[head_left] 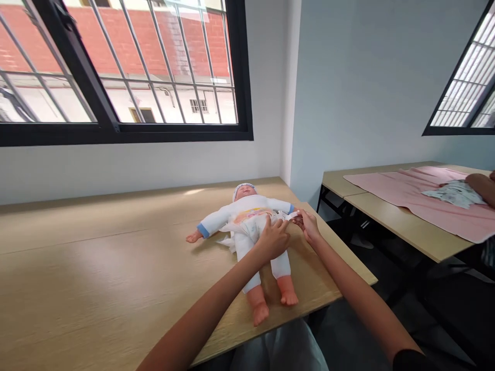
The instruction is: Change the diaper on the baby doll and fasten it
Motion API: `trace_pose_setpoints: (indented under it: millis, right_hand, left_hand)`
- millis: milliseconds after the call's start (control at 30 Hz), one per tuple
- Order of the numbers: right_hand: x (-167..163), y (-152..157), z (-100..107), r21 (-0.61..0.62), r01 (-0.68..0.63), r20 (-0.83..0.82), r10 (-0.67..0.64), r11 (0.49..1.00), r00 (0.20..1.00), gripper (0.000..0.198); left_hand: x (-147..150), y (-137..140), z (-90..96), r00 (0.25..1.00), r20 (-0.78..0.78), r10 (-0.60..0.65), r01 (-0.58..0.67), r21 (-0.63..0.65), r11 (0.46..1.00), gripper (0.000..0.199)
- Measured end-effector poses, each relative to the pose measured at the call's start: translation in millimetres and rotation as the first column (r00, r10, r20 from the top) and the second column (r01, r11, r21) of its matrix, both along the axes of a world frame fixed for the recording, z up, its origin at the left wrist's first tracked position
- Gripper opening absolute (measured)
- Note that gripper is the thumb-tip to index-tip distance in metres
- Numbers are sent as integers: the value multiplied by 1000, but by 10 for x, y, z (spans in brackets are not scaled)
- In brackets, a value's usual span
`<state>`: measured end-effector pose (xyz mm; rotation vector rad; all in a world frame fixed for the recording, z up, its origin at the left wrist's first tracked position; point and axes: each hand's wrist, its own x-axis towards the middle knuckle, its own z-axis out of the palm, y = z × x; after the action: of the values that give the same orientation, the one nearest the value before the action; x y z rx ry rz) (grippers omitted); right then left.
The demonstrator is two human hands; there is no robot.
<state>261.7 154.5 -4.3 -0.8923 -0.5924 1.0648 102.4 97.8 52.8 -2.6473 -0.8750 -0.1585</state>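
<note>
A baby doll [242,245] lies on its back on the wooden table [116,268], its feet towards me. It wears white clothes with blue cuffs, and a patterned cap [245,185] covers its head. Around its waist is a white diaper [250,225] with a coloured band. My left hand [274,238] rests on the diaper's front, fingers partly stretched out over it and gripping nothing visible. Beside the doll's hip, my right hand [308,226] pinches a white diaper tab [293,216], which is drawn out sideways near the doll's cuffed hand.
The table's right edge is close to my right forearm. Across a gap stands another table [413,237] with a pink cloth [390,185] and a light patterned cloth [450,193]. Another person's arm [481,186] reaches in there. A barred window [166,67] is behind my table.
</note>
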Motion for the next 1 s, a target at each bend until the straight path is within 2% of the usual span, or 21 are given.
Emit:
trace_pose_setpoints:
  millis: [200, 367, 500, 667, 1000]
  right_hand:
    - [-10, -39, 77, -51, -1, -36, -1, 999, 999, 22]
    - [7, -46, 69, -15, -15, -2, 15, 1000, 1000, 17]
    - [9, -52, 68, -25, 1, 35, 0, 1000, 999, 16]
    - [8, -66, 104, -43, -10, 5, 10, 999, 1000, 20]
    - [8, -89, 132, -57, -19, 27, 21, 998, 999, 14]
  left_hand:
    - [11, 27, -33, 1000, -8, 4, -4, 4, 1000, 28]
    - [16, 21, -35, 1000, -2, 7, -7, 16, 1000, 26]
    - [18, 12, -21, 1000, -17, 3, -3, 5, 1000, 26]
    - [14, 4, -14, 1000, -17, -3, 3, -7, 1000, 27]
    - [21, -15, -43, 1000, -2, 12, -12, 6, 1000, 27]
